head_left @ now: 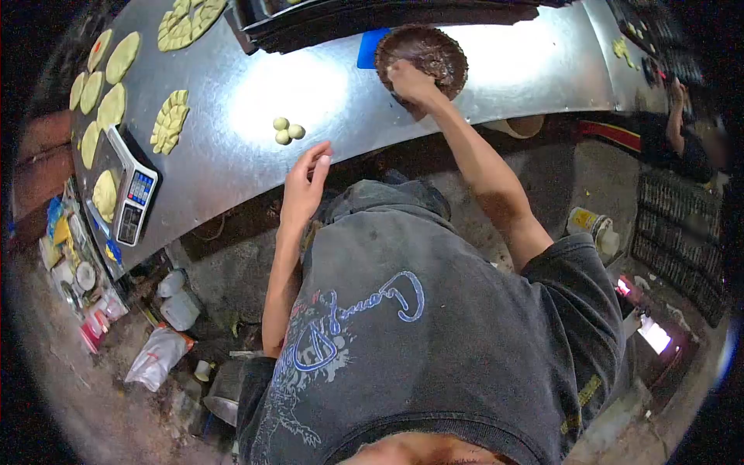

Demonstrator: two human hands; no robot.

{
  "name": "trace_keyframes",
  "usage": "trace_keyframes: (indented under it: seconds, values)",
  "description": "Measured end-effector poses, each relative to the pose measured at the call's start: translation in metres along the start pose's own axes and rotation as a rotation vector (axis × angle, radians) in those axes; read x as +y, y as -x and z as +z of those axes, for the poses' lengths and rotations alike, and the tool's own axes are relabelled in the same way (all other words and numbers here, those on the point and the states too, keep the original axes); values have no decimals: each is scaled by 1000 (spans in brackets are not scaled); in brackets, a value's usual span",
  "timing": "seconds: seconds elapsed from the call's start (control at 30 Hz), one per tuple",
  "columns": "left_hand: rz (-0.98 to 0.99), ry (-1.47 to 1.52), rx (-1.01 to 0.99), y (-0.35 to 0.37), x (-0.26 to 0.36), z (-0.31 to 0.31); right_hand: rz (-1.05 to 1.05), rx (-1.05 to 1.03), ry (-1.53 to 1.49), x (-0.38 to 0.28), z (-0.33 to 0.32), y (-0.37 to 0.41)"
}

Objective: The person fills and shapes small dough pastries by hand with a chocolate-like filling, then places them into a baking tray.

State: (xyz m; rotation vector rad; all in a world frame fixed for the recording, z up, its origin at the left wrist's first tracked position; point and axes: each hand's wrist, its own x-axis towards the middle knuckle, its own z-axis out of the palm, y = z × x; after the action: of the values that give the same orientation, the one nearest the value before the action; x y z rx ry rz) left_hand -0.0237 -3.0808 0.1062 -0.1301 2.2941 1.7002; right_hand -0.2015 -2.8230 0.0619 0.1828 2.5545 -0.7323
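Ovals of pale dough [122,58] lie along the left end of the metal table [209,167], with a digital scale [141,186] among them, its blue and dark keys carrying marks too small to read. Right of the scale sits a scored dough piece [169,122], and further right a small cluster of dough balls [282,130].

Just beside the balls, the left hand [304,188] is raised at the table's near edge, forearm angled forward, fingers slightly bent and apart, holding nothing. Below it, blue script [360,314] runs across the dark shirt [457,341]; I can't make out the words with certainty.

A blue flat item [367,51] shows at the left side of a round bowl [463,56], which stands on the table near the dark trays [387,17] and holds a brown, glossy mixture [430,48]. The right arm stretches forward and inward, and the right hand [411,80] dips into the bowl with its fingers curled at the mixture; whether they close on any of it can't be told.

Farther right stand a tub [589,222] with a yellow label, its print unreadable, and another person [686,139] beyond the table.
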Motion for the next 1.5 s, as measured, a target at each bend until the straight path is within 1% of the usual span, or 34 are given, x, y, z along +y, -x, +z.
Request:
trace_keyframes:
  seconds: [0.1,0.13,0.23,0.27,0.33,0.37,0.4,0.43,0.47,0.57,0.6,0.7,0.73,0.8,0.83,0.9,0.93,1.0,1.03,1.07,1.17,1.2,1.3,1.33,1.4,1.43,1.47,1.5]
  values:
    - [-52,106,91,7,-2,-20,-4,-106,-533,15,-3,-21]
    - [-61,144,116,5,-2,-26,67,-121,-636,34,10,-45]
    - [-35,253,164,1,8,-42,182,-142,-689,27,-9,-32]
    - [-15,284,166,-1,12,-48,166,-356,-909,12,-27,-10]
    - [9,321,164,-6,28,-61,109,-358,-1227,-30,-29,23]
    - [53,338,144,-8,35,-66,81,-363,-1387,-46,-24,34]
    - [98,352,125,-11,40,-70,-44,-460,-1403,-53,-21,41]
    - [141,364,108,-13,46,-76,-142,-615,-1575,-73,-16,51]
    - [151,271,64,-13,52,-83,-199,-650,-1631,-98,-12,68]
    - [350,108,91,-20,43,-94,-355,-762,-1781,-153,33,102]
    - [367,81,74,-21,42,-104,-388,-743,-1738,-171,51,109]
    - [277,225,301,-6,53,-130,-404,-701,-1823,-221,79,138]
    - [342,159,408,-6,46,-137,-407,-688,-1771,-227,82,136]
    - [379,229,450,-5,35,-149,-409,-657,-1671,-235,88,133]
    - [395,264,468,-4,32,-154,-460,-532,-1544,-243,86,136]
    - [346,236,472,-2,28,-163,-553,-286,-1284,-260,79,145]
    - [339,232,457,-2,28,-169,-658,-114,-1081,-262,81,145]
    - [341,229,398,3,30,-177,-609,-172,-926,-261,77,153]
    - [353,232,355,8,42,-183,-584,-194,-850,-258,73,155]
    - [366,236,308,10,50,-187,-520,-388,-995,-251,70,151]
    - [596,14,291,3,42,-184,-408,-365,-1149,-232,59,142]
    - [611,-58,277,2,42,-182,-488,-303,-1149,-228,54,140]
    - [565,-132,417,0,52,-164,-728,45,-938,-238,41,160]
    - [497,46,398,-2,52,-158,-781,29,-921,-239,38,168]
    - [351,392,357,-6,53,-147,-867,141,-809,-236,37,177]
    - [303,496,342,-6,59,-140,-908,193,-751,-234,37,178]
    - [252,601,330,-5,69,-133,-905,234,-706,-231,36,178]
    - [199,705,319,-5,75,-126,-972,261,-645,-227,31,179]
